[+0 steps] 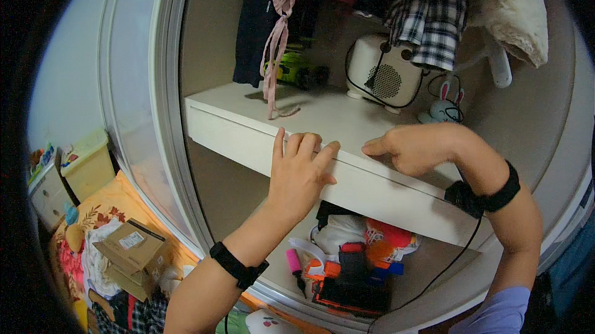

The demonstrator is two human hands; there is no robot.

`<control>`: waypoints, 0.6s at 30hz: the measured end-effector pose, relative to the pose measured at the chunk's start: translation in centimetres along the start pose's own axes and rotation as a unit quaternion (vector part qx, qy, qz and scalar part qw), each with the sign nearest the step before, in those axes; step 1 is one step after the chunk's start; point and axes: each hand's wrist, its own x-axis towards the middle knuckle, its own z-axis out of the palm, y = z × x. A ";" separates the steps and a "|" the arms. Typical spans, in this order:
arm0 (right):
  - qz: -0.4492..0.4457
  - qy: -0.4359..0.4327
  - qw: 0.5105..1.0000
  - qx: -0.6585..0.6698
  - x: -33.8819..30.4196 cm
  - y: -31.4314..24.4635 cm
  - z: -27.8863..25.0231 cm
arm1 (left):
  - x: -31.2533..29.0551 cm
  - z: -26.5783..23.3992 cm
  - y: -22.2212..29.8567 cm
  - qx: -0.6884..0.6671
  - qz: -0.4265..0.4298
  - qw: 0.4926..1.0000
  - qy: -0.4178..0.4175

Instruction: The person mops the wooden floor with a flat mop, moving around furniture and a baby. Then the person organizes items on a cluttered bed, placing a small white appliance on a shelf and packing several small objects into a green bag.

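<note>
Resting left hand (300, 171), fingers spreading, on top edge of white drawer (381, 187); right hand (424, 149) curling to right, grip unclear; drawer appearing closed, inside not showing.

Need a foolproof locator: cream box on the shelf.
The open wardrobe holds a white shelf. Toward its back, beneath hanging clothes, stands the cream box. Its round perforated grille separates it from the green wheeled toy left and blue bunny figure right.

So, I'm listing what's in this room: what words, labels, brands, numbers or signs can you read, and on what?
None can be read.
White label on the cardboard box: print too small and blurred.
Faint marks on the box's side: too small to make out.
</note>
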 end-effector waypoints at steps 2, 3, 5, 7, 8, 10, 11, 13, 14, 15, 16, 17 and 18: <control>-0.014 0.084 0.996 0.016 -1.2 -1.4 1.4 | -0.2 -0.1 0.1 -0.007 -0.001 1.000 0.000; 0.005 0.095 0.995 0.031 -1.4 -1.6 1.7 | -0.3 -0.1 0.1 -0.011 -0.001 1.000 -0.002; -0.006 0.123 0.991 0.047 -1.3 -1.4 2.2 | -0.8 -0.4 0.0 -0.025 0.003 1.000 -0.016; -0.028 0.161 0.985 0.049 -1.1 -1.0 2.5 | -1.4 -0.9 -0.5 -0.038 0.011 0.999 -0.022; -0.044 0.184 0.981 0.043 -0.9 -0.9 2.8 | -2.0 -1.3 -0.9 -0.047 0.001 0.998 -0.046; -0.067 0.242 0.967 0.039 -0.9 -0.8 3.5 | -3.7 -2.1 -1.5 -0.060 -0.007 0.996 -0.069; -0.075 0.275 0.958 0.040 -1.0 -0.8 3.9 | -4.8 -2.5 -2.0 -0.078 -0.027 0.992 -0.095; -0.074 0.321 0.944 0.022 -0.8 -0.5 4.9 | -6.9 -3.5 -3.6 -0.048 -0.006 0.994 -0.102; -0.060 0.332 0.941 0.035 -0.4 -0.3 5.2 | -8.6 -4.3 -4.1 -0.024 -0.026 0.987 -0.154; -0.029 0.339 0.940 0.018 0.2 -0.1 5.5 | -10.2 -4.8 -5.2 0.004 -0.025 0.986 -0.163; -0.014 0.346 0.937 0.054 -0.1 0.2 6.1 | -11.8 -5.2 -6.2 0.024 -0.026 0.987 -0.155; -0.040 0.345 0.936 0.060 0.0 0.6 6.2 | -13.6 -5.8 -7.2 0.037 -0.055 0.984 -0.163; 0.005 0.371 0.925 0.084 0.6 0.6 6.8 | -15.6 -6.5 -8.4 0.048 -0.088 0.981 -0.167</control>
